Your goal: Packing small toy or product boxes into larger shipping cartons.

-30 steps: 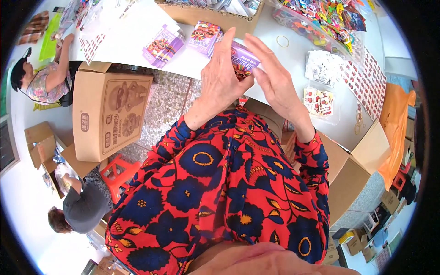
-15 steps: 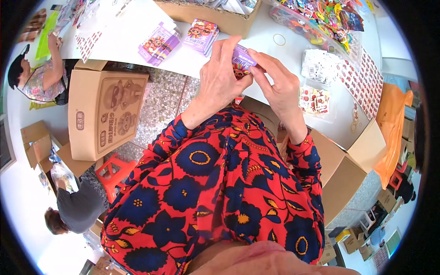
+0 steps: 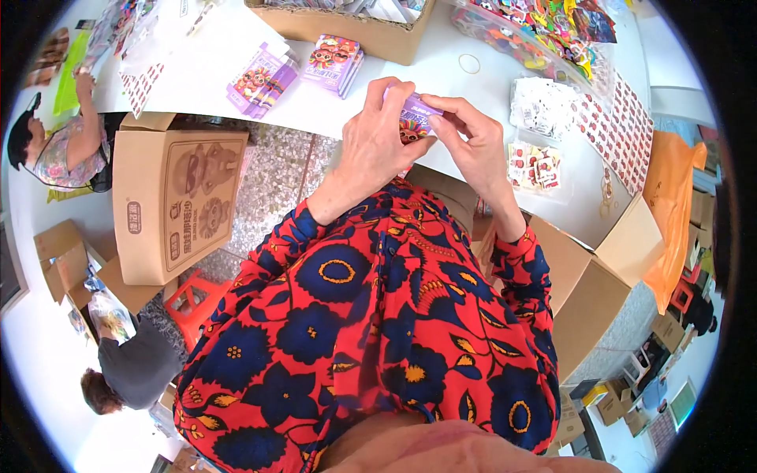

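Observation:
A small purple printed box (image 3: 413,118) is held between my two hands, just above the table's near edge. My left hand (image 3: 375,130) grips its left side, fingers wrapped over the top and thumb below. My right hand (image 3: 473,142) pinches the box's right end between thumb and fingers. Part of the box is hidden behind the fingers. To the left on the white table lie a stack of similar purple boxes (image 3: 333,61) and a fanned group of flattened-looking purple boxes (image 3: 260,80).
A cardboard carton (image 3: 347,33) of packets stands at the back, beside a clear bin (image 3: 528,47) of colourful pieces. Sticker sheets (image 3: 619,130) and small trays (image 3: 536,167) lie right. An open carton (image 3: 579,288) stands lower right, a large box (image 3: 177,201) left. Two people work at left.
The view has shifted slightly, so table items sit a little further left. The box has tipped so more of its front face shows; both hands still hold it.

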